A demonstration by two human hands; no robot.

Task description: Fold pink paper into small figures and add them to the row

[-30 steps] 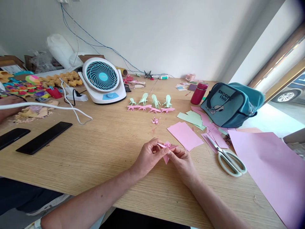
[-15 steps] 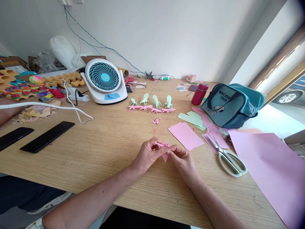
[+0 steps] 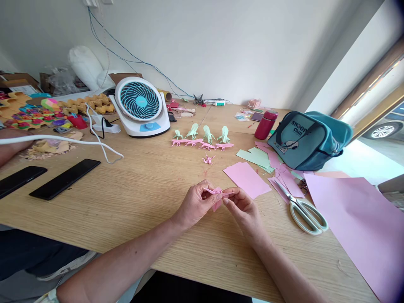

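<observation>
Between my two hands, just above the tabletop, is a folded pink paper figure [image 3: 216,205] with thin points sticking out to the left and right. My left hand [image 3: 196,203] pinches its left part between thumb and fingers. The right thumb and forefinger of my right hand [image 3: 243,208] close on the thin point at its right. Fingers cover some of the folds. Beyond the hands lies a small pink origami figure [image 3: 208,159]. Farther back, several pink origami insects [image 3: 224,146] stand in a row before several pale green ones [image 3: 207,134].
To the right are pink sheets [image 3: 248,179], green paper strips [image 3: 252,158], scissors [image 3: 307,214], a large pink sheet [image 3: 350,219], a teal bag [image 3: 296,141] and a red bottle [image 3: 266,125]. Leftward are a fan [image 3: 140,101], a white cable [image 3: 63,137], a black slab [image 3: 65,179] and another person's arm [image 3: 14,141].
My right fingers have slid outward along the right point, which now shows longer. The paper figure has tilted slightly, its lower tip showing shorter. The view has shifted a little.
</observation>
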